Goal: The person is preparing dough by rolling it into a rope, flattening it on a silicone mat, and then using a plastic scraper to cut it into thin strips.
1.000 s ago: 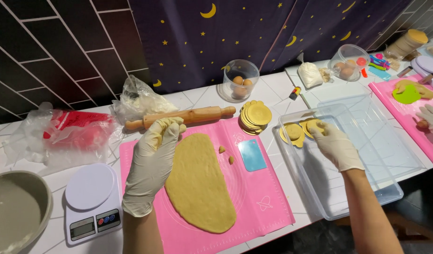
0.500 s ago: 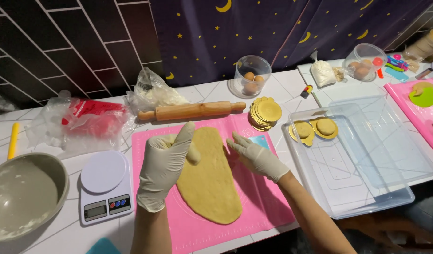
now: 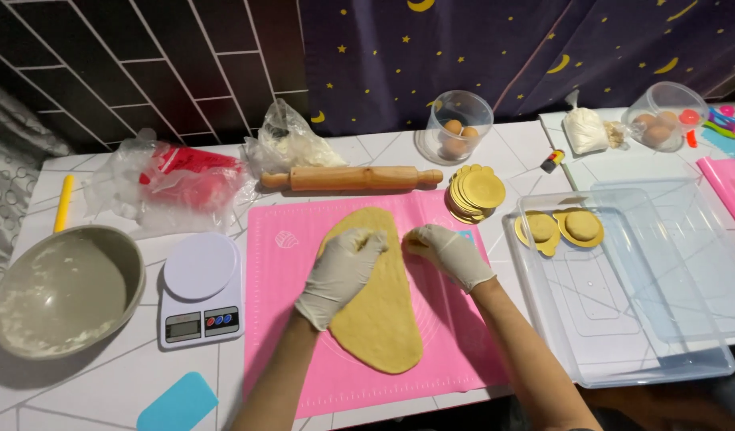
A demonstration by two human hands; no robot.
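Both gloved hands are down on the rolled-out dough (image 3: 379, 307): the left hand (image 3: 341, 271) lies curled over its upper part, fingers bent and pressing into the sheet, closed around nothing that I can see. The right hand (image 3: 447, 254) pinches at the dough's edge at about two o'clock, fingertips drawn together; whether a bit of dough sits between them I cannot tell.

That long oval dough lies lengthwise on the pink silicone mat (image 3: 284, 319). At twelve o'clock from the mat rests a wooden rolling pin (image 3: 351, 177), and a stack of yellow discs (image 3: 473, 194) sits at two o'clock. At three o'clock, a clear plastic tray (image 3: 623, 319) carries filled yellow discs (image 3: 561, 229). At nine o'clock stands a white kitchen scale (image 3: 200, 289), with a floury metal bowl (image 3: 64, 291) beyond it.
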